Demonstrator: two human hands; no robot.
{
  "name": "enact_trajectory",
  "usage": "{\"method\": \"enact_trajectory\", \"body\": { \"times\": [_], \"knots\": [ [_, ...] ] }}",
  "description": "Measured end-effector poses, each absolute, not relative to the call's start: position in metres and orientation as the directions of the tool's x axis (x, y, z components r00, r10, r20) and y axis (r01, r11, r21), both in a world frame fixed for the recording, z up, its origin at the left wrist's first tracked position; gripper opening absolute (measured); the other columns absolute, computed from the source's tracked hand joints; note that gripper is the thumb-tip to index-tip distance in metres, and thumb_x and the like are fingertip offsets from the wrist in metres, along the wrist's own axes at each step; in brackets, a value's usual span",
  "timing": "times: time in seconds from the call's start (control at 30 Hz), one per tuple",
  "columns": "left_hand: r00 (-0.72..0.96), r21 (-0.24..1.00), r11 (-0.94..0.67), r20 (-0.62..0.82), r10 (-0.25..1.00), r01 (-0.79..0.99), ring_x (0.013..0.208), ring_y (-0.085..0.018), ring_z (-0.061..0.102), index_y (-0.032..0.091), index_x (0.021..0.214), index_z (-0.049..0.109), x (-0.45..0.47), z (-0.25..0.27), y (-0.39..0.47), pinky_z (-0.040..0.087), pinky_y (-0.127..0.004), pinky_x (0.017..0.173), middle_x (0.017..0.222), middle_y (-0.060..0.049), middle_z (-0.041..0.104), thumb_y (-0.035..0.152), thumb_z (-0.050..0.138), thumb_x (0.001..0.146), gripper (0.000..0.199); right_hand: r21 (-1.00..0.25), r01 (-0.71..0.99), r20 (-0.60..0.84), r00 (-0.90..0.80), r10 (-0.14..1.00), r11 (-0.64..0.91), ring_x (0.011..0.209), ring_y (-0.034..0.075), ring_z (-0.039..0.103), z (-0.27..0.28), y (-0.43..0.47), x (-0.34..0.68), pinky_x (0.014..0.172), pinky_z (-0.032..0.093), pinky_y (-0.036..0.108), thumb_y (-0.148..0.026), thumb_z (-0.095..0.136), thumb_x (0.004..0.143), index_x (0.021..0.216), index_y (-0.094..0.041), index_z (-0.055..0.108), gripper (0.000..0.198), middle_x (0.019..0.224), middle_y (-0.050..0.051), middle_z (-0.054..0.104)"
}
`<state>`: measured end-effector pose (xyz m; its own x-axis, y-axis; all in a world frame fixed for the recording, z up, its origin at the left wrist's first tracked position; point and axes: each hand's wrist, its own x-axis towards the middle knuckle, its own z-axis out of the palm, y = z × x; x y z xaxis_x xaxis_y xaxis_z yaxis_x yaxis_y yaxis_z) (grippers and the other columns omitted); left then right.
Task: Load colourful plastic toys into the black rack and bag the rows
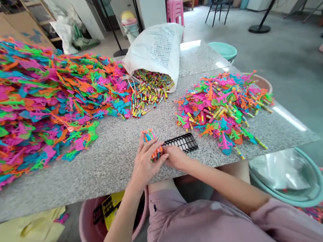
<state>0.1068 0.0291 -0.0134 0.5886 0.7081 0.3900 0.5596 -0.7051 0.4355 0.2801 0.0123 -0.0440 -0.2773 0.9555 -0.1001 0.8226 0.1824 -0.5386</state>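
Note:
My left hand [145, 161] is wrapped around a small bundle of colourful plastic pieces [148, 136] in orange, blue, green and pink, just above the table's front edge. Against the bundle's right side, my right hand [176, 158] is closed with its fingers curled inward; what its fingertips pinch is hidden. Behind and to the right of that hand lies a black plastic grid rack [187, 142] with rows of openings, its left end partly covered by the hand. The speckled stone table [116, 145] lies under all of this.
A large heap of bright plastic pieces [30, 102] covers the left side. A white sack [157, 46] spills short yellow patterned tubes [150, 91] at the back. On the right lies a pile of pieces with tubes [221, 106]. Below stand a pink tub [85, 230] and a teal basin [317, 177].

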Motion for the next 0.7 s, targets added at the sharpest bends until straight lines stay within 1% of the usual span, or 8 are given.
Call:
{"method": "enact_trajectory", "body": {
  "times": [0.07,0.2,0.3,0.4,0.47,0.57,0.63,0.7],
  "knots": [
    [0.555,0.434,-0.701,0.429,0.713,0.565,0.152,-0.031,0.018,0.025,0.121,0.064,0.108,-0.018,0.031,0.035,-0.057,0.119,0.131,-0.007,0.064,0.036,0.061,0.092,0.032,-0.497,0.853,-0.042,-0.209,0.977,0.162,0.105,0.021,0.063,-0.035,0.018,0.308,0.085,0.048,0.027,-0.019,0.062,0.085,0.116,-0.019,0.063,0.031,0.117,0.01,0.065],
    [0.55,0.435,-0.708,0.447,0.706,0.556,0.152,-0.029,0.017,0.024,0.121,0.065,0.107,-0.027,0.034,0.031,-0.058,0.12,0.133,-0.007,0.064,0.035,0.06,0.093,0.031,-0.169,0.968,0.024,0.194,0.981,-0.187,0.111,0.027,0.059,-0.014,0.039,0.37,0.085,0.049,0.032,-0.009,0.05,0.089,0.12,-0.012,0.061,0.033,0.127,0.021,0.053],
    [0.554,0.443,-0.704,0.434,0.71,0.555,0.153,-0.029,0.014,0.023,0.122,0.064,0.104,-0.029,0.035,0.032,-0.058,0.12,0.136,-0.006,0.062,0.035,0.059,0.093,0.031,-0.069,0.981,-0.027,0.18,0.983,-0.181,0.107,0.029,0.062,-0.007,0.05,0.39,0.083,0.049,0.033,-0.002,0.043,0.089,0.111,-0.008,0.064,0.031,0.119,0.024,0.056],
    [0.569,0.433,-0.709,0.423,0.705,0.556,0.153,-0.029,0.013,0.023,0.122,0.064,0.103,-0.026,0.034,0.034,-0.058,0.119,0.136,-0.006,0.063,0.035,0.059,0.093,0.031,-0.21,0.966,0.018,0.155,0.988,-0.148,0.1,0.027,0.065,-0.011,0.054,0.386,0.084,0.048,0.033,-0.007,0.042,0.093,0.11,-0.009,0.062,0.026,0.115,0.022,0.061],
    [0.576,0.421,-0.717,0.427,0.697,0.556,0.153,-0.029,0.011,0.023,0.121,0.065,0.103,-0.024,0.034,0.034,-0.058,0.119,0.135,-0.007,0.064,0.035,0.059,0.093,0.031,-0.422,0.903,0.028,0.108,0.994,-0.086,0.096,0.025,0.067,-0.021,0.055,0.372,0.083,0.048,0.031,-0.013,0.046,0.095,0.111,-0.011,0.06,0.021,0.108,0.017,0.066],
    [0.588,0.411,-0.722,0.42,0.691,0.556,0.153,-0.029,0.014,0.023,0.122,0.063,0.103,-0.022,0.035,0.032,-0.058,0.119,0.136,-0.007,0.063,0.035,0.059,0.093,0.032,-0.746,0.665,-0.039,0.007,0.999,-0.033,0.082,0.019,0.069,-0.044,0.055,0.338,0.075,0.049,0.026,-0.019,0.054,0.094,0.113,-0.014,0.056,0.02,0.089,0.007,0.071],
    [0.602,0.409,-0.728,0.409,0.685,0.551,0.151,-0.028,0.022,0.024,0.124,0.061,0.103,-0.022,0.036,0.027,-0.06,0.121,0.138,-0.007,0.062,0.034,0.058,0.094,0.032,-0.835,0.548,-0.06,0.006,0.998,-0.053,0.076,0.017,0.068,-0.06,0.057,0.315,0.071,0.048,0.024,-0.022,0.058,0.092,0.108,-0.015,0.057,0.017,0.082,0.004,0.071],
    [0.615,0.408,-0.735,0.403,0.678,0.542,0.149,-0.028,0.029,0.025,0.125,0.06,0.102,-0.023,0.037,0.022,-0.061,0.122,0.139,-0.007,0.061,0.034,0.057,0.095,0.032,-0.843,0.537,-0.025,0.017,1.0,-0.03,0.077,0.017,0.068,-0.071,0.06,0.298,0.07,0.047,0.023,-0.024,0.062,0.089,0.098,-0.015,0.06,0.013,0.084,0.004,0.072]
  ]
}}
